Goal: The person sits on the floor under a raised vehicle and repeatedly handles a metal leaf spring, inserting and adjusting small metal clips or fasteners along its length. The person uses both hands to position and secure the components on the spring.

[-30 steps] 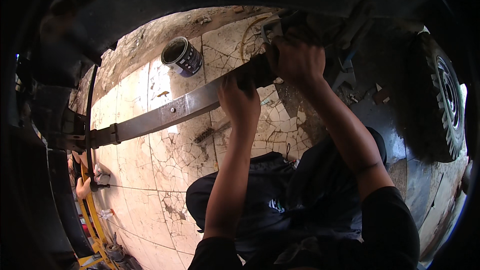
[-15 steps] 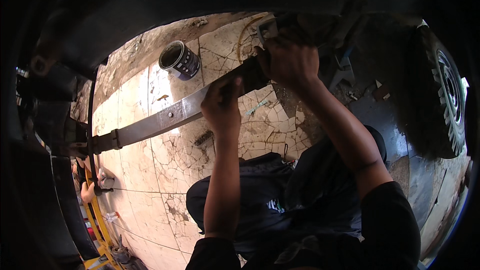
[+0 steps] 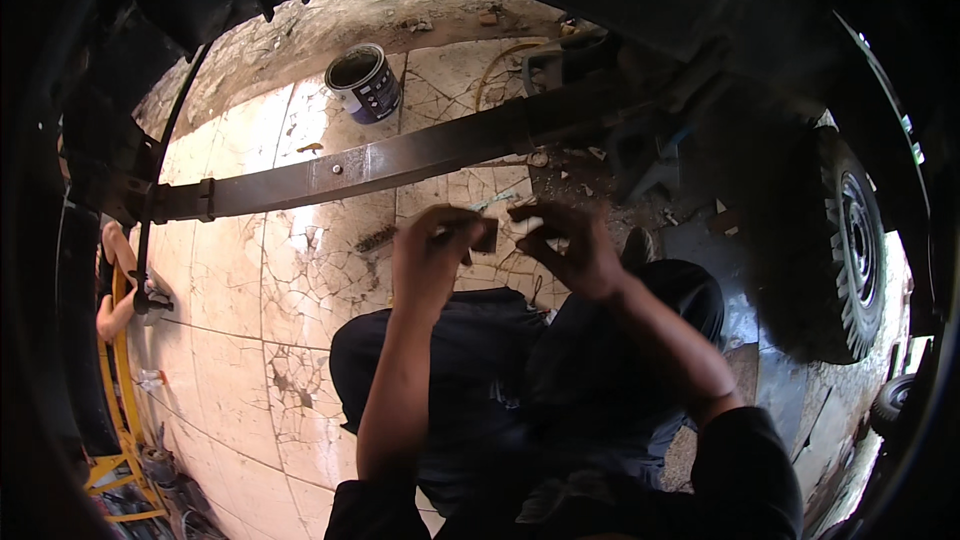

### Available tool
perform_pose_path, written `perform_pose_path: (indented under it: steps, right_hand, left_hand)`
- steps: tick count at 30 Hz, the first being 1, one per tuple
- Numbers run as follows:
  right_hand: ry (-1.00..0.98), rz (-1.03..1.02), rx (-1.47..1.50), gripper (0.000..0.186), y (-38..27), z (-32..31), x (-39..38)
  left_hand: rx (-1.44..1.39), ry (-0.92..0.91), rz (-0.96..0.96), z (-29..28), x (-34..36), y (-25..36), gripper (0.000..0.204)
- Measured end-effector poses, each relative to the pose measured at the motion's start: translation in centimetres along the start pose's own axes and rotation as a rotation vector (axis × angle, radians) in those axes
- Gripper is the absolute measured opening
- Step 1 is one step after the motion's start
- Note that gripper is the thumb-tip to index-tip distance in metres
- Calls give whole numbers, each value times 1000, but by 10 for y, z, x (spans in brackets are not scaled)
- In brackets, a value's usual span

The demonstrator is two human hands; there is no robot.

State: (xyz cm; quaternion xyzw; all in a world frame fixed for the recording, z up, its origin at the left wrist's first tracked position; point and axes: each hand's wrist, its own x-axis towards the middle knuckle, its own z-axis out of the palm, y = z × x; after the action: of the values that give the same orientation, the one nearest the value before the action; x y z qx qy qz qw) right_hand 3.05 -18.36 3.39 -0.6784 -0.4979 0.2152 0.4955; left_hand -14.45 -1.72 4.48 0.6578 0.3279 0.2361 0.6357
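My left hand (image 3: 425, 258) is closed, its thumb and fingers pinching a small dark flat piece (image 3: 487, 236) over my knees. What the piece is made of cannot be made out. Facing it, my right hand (image 3: 580, 250) has curled fingers, with a gap between thumb and forefinger and nothing visible in them. Both hands are apart from the long dark leaf spring (image 3: 400, 157), which runs across the view beyond them. A bright round bolt head (image 3: 337, 170) shows on its side, and a clamp (image 3: 207, 199) wraps its left part.
Behind the spring, an open paint can (image 3: 375, 100) stands on cracked floor tiles (image 3: 225, 280). The dark vehicle underside hangs overhead. A treaded wheel (image 3: 855, 230) is at right. At left, another person's hand (image 3: 117, 315) is beside a thin dark rod (image 3: 165, 160) and a yellow frame (image 3: 125, 380).
Both hands have come off the leaf spring and drawn back toward my knees, facing each other. The small dark piece now shows in my left hand. The view has shifted a little.
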Motion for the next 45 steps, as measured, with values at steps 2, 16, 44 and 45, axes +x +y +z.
perform_pose_path:
  steps: [2,16,44,45]
  right_hand:
    - [-37,221,318,48,34,16,-17]
    - [158,214,521,33,52,28,13]
    - [40,471,791,21,38,-1,16]
    - [4,462,817,20,40,-3,16]
  left_hand:
    - [-1,5,-76,17,2,-23,19]
    - [44,31,-17,47,24,-35,25]
    - [-324,-35,-15,44,23,-34,23]
    - [-353,-44,2,44,23,-36,23]
